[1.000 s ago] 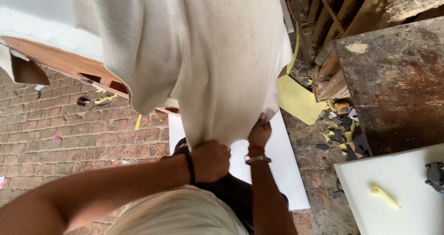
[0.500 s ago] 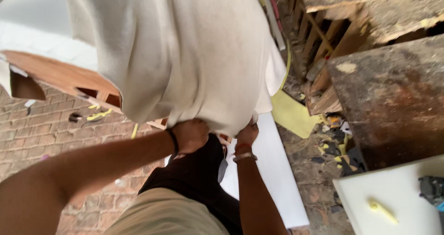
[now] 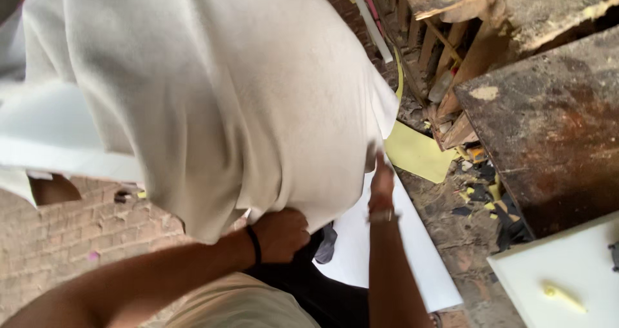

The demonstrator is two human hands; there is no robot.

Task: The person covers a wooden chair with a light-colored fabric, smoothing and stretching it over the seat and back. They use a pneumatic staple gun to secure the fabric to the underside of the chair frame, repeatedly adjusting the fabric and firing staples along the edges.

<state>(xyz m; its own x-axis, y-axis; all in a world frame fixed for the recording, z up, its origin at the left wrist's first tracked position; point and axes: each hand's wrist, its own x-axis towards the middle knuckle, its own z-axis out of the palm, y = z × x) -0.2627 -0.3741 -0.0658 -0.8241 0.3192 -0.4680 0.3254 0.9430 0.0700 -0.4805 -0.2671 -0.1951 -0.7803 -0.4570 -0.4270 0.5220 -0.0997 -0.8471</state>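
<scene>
The left hand [image 3: 280,234] closes its grip on the hem of the big white fabric cover [image 3: 213,96], while the right hand [image 3: 382,179] presses flat underneath, its grip hidden, so tugging down evenly likely follows.

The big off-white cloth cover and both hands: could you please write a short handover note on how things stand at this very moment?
Left hand: closed on the lower edge of the off-white cloth cover, black band at the wrist.
Right hand: raised against the cover's lower right edge, fingers partly hidden behind it; grip unclear.
The cover hangs bulged, as over something bulky inside. Below lie a white sheet on the brick floor and a yellow sheet beside scraps.
Done: cover reaches down to the hands.
Left: its bottom edge is open, not tucked.
</scene>
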